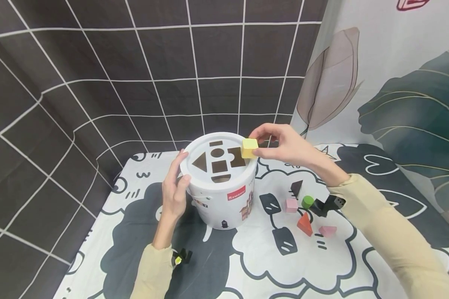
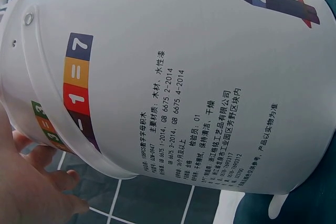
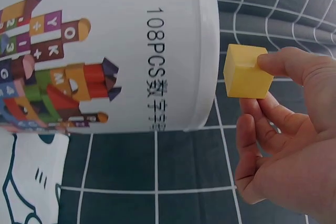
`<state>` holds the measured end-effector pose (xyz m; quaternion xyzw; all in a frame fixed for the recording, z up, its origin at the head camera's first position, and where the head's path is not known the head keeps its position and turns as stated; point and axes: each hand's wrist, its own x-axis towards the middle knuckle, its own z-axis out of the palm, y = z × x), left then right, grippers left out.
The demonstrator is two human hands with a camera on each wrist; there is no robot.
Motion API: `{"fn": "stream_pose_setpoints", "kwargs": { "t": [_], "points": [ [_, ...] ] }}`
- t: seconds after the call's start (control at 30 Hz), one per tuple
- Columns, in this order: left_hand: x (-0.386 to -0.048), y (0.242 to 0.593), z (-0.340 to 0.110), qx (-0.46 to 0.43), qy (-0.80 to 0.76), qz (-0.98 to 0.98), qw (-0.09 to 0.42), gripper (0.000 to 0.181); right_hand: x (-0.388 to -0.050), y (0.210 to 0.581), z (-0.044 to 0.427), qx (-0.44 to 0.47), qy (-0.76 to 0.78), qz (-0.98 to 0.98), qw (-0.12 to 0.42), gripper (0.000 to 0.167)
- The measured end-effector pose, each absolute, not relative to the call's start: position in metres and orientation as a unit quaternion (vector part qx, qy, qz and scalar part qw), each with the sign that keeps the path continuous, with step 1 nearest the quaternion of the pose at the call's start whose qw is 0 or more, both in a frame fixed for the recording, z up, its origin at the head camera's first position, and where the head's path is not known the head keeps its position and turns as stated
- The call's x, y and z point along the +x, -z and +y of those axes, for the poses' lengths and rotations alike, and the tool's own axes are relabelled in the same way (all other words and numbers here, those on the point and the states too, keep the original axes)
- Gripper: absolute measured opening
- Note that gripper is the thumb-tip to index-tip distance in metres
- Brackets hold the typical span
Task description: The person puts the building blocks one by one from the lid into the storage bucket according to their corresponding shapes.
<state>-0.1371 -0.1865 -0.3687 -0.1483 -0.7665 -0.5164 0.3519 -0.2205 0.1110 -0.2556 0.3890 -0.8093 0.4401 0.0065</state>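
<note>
A white bucket [image 1: 224, 203] stands upright, its lid [image 1: 194, 174] cut with several shaped holes. My right hand [image 1: 284, 143] pinches a yellow cube [image 1: 249, 148] between thumb and fingers at the lid's right edge, beside the large notched hole. In the right wrist view the cube [image 3: 247, 72] appears just off the rim, held by thumb and fingertips. My left hand [image 1: 175, 191] rests on the bucket's left side, thumb and fingers at the lid's rim. Printed text and a rocket picture cover the bucket side [image 2: 199, 66] in the left wrist view.
Right of the bucket, several blocks lie on the patterned cloth: a pink cube [image 1: 291, 205], a green cylinder [image 1: 307, 202], an orange-red triangular block [image 1: 304, 224], a pink block [image 1: 327, 231] and a dark block [image 1: 296, 188]. A dark gridded cloth [image 1: 153, 58] hangs behind.
</note>
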Motion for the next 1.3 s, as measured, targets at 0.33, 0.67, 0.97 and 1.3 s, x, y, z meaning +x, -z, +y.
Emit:
{"fn": "stream_pose_setpoints", "kwargs": {
  "t": [0.33,0.67,0.97,1.3],
  "points": [
    [-0.138,0.369,-0.186,-0.148,0.513,-0.767,0.354,0.058,-0.218,0.256,0.086,0.407,-0.435,-0.803,-0.01,0.029],
    [-0.137,0.367,-0.186,-0.143,0.513,-0.771,0.349,0.06,-0.213,0.255,0.066,0.404,-0.435,-0.804,-0.04,0.03],
    [-0.138,0.368,-0.187,-0.141,0.511,-0.774,0.348,0.059,-0.212,0.256,0.054,0.424,-0.402,-0.81,-0.041,0.03],
    [-0.136,0.367,-0.187,-0.139,0.509,-0.776,0.346,0.059,-0.214,0.259,0.047,0.459,-0.373,-0.806,-0.026,0.026]
  ]
}}
